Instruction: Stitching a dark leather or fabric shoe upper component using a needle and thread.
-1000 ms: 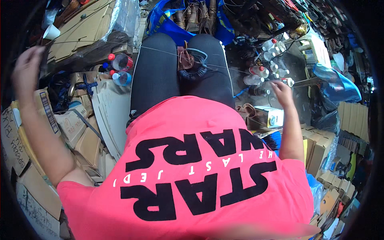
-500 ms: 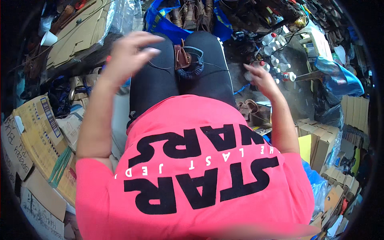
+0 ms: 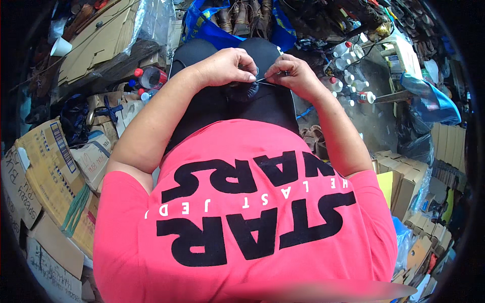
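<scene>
A dark blue, gathered shoe upper (image 3: 242,93) rests between my thighs, mostly covered by my left hand. My left hand (image 3: 226,66) lies over it, thumb and forefinger pinched together at a thin thread (image 3: 260,79). Just to the right, my right hand (image 3: 295,74) is closed in a pinch on the same thread, its fingers curled. A short stretch of thread shows between the two hands. Whether a needle is among the fingers is too small to tell. The upper's brown leather part is hidden now.
Beyond my knees stands a blue bag (image 3: 202,28) holding several brown shoes (image 3: 241,17). Plastic bottles (image 3: 348,77) crowd the floor at right, with another bottle (image 3: 152,79) at left. Cardboard boxes (image 3: 50,156) are stacked on the left, more cartons (image 3: 401,174) at right.
Both hands, spread apart over either side of my lap before, have come together above the shoe upper. Their fingers have closed at the thread.
</scene>
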A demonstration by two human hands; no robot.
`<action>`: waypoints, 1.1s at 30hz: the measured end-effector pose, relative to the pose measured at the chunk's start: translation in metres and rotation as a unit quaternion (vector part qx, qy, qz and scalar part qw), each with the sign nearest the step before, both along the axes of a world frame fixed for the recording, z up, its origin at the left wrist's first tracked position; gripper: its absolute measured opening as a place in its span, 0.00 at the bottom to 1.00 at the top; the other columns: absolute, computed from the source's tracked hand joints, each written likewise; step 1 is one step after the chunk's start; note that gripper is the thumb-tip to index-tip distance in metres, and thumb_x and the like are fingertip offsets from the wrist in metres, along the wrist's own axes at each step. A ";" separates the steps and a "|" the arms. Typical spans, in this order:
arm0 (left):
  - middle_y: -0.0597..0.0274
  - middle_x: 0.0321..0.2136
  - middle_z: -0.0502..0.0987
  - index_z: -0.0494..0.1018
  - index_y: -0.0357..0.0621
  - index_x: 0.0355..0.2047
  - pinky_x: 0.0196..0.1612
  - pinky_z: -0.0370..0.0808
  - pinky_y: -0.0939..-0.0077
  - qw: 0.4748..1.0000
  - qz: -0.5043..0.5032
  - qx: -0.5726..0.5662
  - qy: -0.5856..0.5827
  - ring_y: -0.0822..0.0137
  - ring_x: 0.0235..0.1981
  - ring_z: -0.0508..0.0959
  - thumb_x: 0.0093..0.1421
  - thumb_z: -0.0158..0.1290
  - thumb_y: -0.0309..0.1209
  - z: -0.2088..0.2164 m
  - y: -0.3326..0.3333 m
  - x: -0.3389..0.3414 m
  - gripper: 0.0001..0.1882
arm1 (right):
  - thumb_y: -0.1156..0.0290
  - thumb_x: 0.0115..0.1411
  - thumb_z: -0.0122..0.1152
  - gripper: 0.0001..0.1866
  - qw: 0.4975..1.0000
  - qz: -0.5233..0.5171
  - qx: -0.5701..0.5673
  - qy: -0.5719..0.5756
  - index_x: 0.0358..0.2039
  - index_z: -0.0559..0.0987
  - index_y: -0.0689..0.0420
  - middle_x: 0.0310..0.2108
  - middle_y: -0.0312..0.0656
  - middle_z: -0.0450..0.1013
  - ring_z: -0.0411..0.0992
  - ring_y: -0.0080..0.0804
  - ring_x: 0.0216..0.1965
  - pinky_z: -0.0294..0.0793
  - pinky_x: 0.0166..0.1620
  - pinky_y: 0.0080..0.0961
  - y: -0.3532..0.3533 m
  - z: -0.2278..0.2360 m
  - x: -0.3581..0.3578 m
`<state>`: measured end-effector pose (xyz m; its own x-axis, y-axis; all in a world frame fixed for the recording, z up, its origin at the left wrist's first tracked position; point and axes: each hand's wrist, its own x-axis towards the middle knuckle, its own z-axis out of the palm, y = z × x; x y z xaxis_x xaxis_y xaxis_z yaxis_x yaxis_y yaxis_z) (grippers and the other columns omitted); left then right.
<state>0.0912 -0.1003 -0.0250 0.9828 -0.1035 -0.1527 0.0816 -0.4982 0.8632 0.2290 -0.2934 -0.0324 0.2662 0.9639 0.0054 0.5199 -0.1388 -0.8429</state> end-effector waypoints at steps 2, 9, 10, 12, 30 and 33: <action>0.65 0.29 0.71 0.76 0.38 0.31 0.38 0.70 0.77 1.000 0.005 -0.029 -0.006 0.71 0.33 0.73 0.52 0.60 0.30 -0.005 0.001 -0.001 0.09 | 0.81 0.48 0.65 0.08 1.000 0.010 -0.003 -0.001 0.29 0.82 0.55 0.28 0.33 0.72 0.70 0.23 0.34 0.70 0.41 0.19 0.001 0.000 0.000; 0.66 0.30 0.73 0.78 0.39 0.31 0.41 0.69 0.78 0.980 0.038 -0.169 0.099 0.73 0.32 0.73 0.52 0.60 0.30 -0.006 0.003 -0.002 0.09 | 0.84 0.46 0.64 0.11 0.998 -0.024 0.002 0.052 0.30 0.82 0.56 0.29 0.31 0.72 0.69 0.19 0.32 0.68 0.37 0.16 -0.001 -0.004 -0.017; 0.66 0.30 0.74 0.78 0.39 0.32 0.42 0.68 0.77 0.976 0.025 -0.199 0.086 0.72 0.33 0.73 0.52 0.60 0.30 -0.008 0.004 -0.003 0.09 | 0.85 0.46 0.63 0.12 0.997 -0.034 0.011 0.068 0.31 0.82 0.56 0.28 0.31 0.71 0.68 0.18 0.32 0.67 0.36 0.16 -0.002 -0.004 -0.021; 0.65 0.30 0.74 0.78 0.39 0.34 0.44 0.68 0.77 0.979 0.007 -0.188 0.083 0.72 0.35 0.73 0.53 0.59 0.31 -0.009 0.006 -0.004 0.10 | 0.85 0.46 0.62 0.12 0.997 -0.044 0.018 0.062 0.32 0.82 0.56 0.27 0.31 0.70 0.68 0.18 0.32 0.67 0.36 0.16 -0.008 -0.007 -0.026; 0.64 0.29 0.70 0.76 0.42 0.45 0.45 0.65 0.76 0.984 -0.105 -0.113 0.084 0.68 0.37 0.70 0.54 0.53 0.27 -0.014 0.011 -0.004 0.16 | 0.75 0.48 0.62 0.09 0.984 0.008 0.003 -0.176 0.32 0.83 0.50 0.27 0.41 0.72 0.73 0.40 0.29 0.73 0.33 0.31 -0.012 0.020 -0.038; 0.63 0.30 0.70 0.76 0.42 0.46 0.46 0.65 0.76 0.984 -0.112 -0.111 0.083 0.68 0.37 0.70 0.55 0.53 0.27 -0.016 0.011 -0.004 0.17 | 0.75 0.49 0.60 0.09 0.973 0.044 -0.015 -0.225 0.32 0.82 0.50 0.28 0.41 0.72 0.73 0.42 0.31 0.72 0.35 0.34 -0.008 0.028 -0.037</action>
